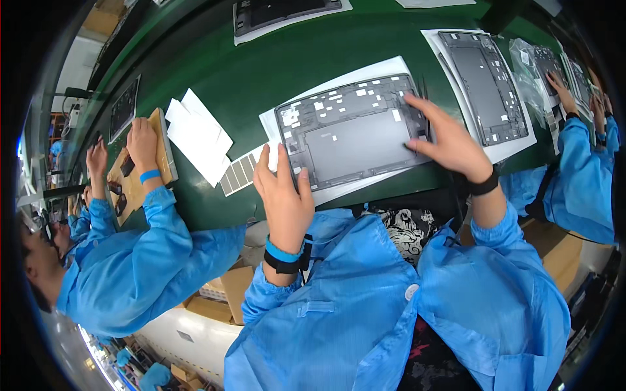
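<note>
A dark grey tablet back housing [355, 148], dotted with small white pads, lies with its inside up on white paper sheets [385, 67]. My left hand [285, 195] is at its left end, fingers stretched out and apart near the lower left corner. Over the right end reaches my right hand [450, 133], thumb and fingers apart at the housing's edge; its other fingers are partly hidden. I see nothing held in either hand. A strip of grey rectangular stickers [242, 173] lies left of the housing, beside my left hand.
Loose white sheets [199, 137] lie left on the green table [222, 85]. Another housing [481, 85] rests on paper to the right, near a clear plastic bag [527, 72]. One more housing [280, 14] lies at the back. Co-workers' hands [142, 144] work on both sides.
</note>
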The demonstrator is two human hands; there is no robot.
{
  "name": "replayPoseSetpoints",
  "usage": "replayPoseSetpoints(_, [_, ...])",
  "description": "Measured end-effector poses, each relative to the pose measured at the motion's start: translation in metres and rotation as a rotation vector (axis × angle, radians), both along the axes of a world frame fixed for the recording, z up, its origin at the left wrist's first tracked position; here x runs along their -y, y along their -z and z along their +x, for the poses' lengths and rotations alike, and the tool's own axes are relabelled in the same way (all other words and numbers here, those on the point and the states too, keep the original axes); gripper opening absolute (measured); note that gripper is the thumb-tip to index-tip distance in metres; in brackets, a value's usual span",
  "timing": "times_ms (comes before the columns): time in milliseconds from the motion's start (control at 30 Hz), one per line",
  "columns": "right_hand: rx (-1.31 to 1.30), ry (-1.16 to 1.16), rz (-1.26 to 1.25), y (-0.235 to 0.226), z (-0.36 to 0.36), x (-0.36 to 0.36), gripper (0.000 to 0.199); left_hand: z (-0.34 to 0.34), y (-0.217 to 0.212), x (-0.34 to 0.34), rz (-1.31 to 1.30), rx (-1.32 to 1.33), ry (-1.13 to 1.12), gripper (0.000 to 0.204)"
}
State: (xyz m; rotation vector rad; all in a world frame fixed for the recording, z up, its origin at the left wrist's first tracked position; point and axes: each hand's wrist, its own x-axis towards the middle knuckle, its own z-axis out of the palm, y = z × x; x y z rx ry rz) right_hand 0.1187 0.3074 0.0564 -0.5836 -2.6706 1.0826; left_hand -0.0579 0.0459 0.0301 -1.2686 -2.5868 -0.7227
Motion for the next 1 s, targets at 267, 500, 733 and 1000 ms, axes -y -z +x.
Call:
replayPoseSetpoints(267, [0.022,0.059,0.338,0.008,-0.015,0.000,0.057,0.004,0.019,0.021,-0.170,0.110,-0.112,0.058])
replayPoseSetpoints(500, [-0.521,-0.003,-0.602,-0.039,-0.061,0.050,0.042,-0.019,0.026,0.042,-0.073,0.054,-0.219,0.054])
replayPoseSetpoints(733, [-0.100,-0.081,-0.812,0.018,-0.163,0.125,0.027,-0.004,0.027,0.053,-0.198,0.124,-0.161,0.051])
replayPoseSetpoints(1000, [-0.182,-0.039,-0.535,0.024,-0.167,0.140,0.014,-0.003,0.028,0.054,-0.218,0.113,-0.177,0.055])
